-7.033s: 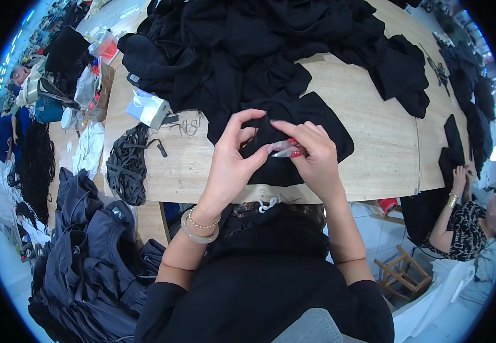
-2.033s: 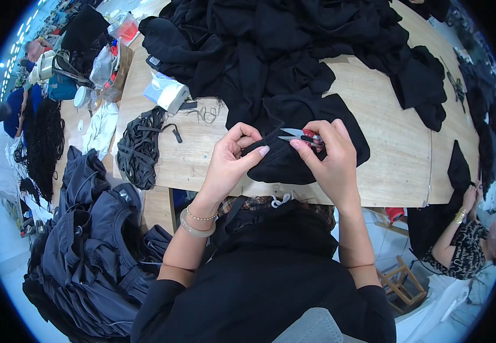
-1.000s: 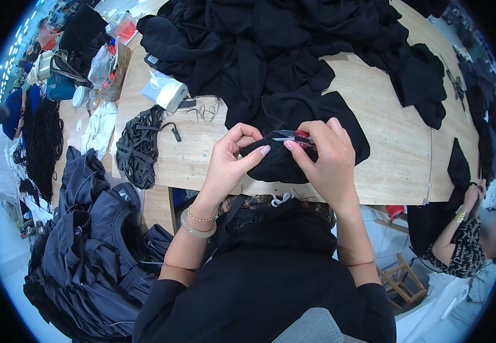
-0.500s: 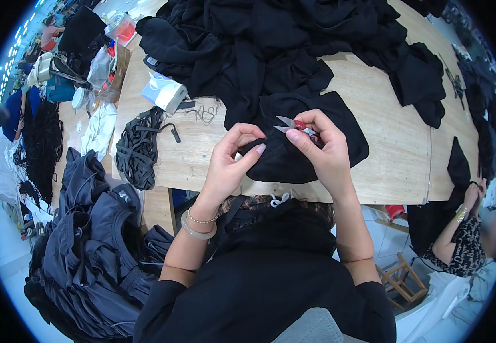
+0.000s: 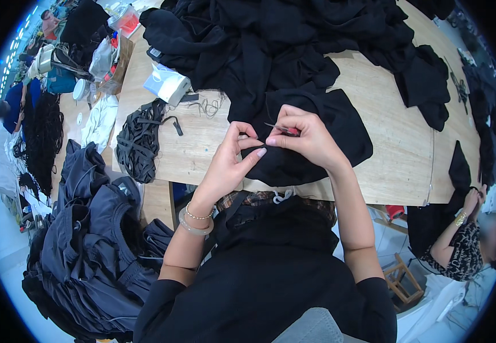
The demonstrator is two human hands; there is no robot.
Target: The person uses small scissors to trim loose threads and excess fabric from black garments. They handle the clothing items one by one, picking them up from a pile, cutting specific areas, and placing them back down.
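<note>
A piece of black fabric lies on the wooden table in front of me, joined or overlapping with the black cloth behind it. My left hand pinches its left part between thumb and fingers. Close beside that pinch is my right hand, closed around small thread snips with red on the handle; the blades point left. My right thumb and fingertip also meet at the fabric. Whatever fine bit may be between those fingertips is too small to make out.
A large heap of black garments covers the table's far side. To the left are a tissue pack, a tangle of dark straps and a cardboard box. Dark grey garments pile at lower left. A co-worker sits at right.
My right hand has moved left and turned palm down, bringing its fingertips to the fabric beside my left hand. The snips' blades, spread before, now look closer together. My left hand stays pinched.
</note>
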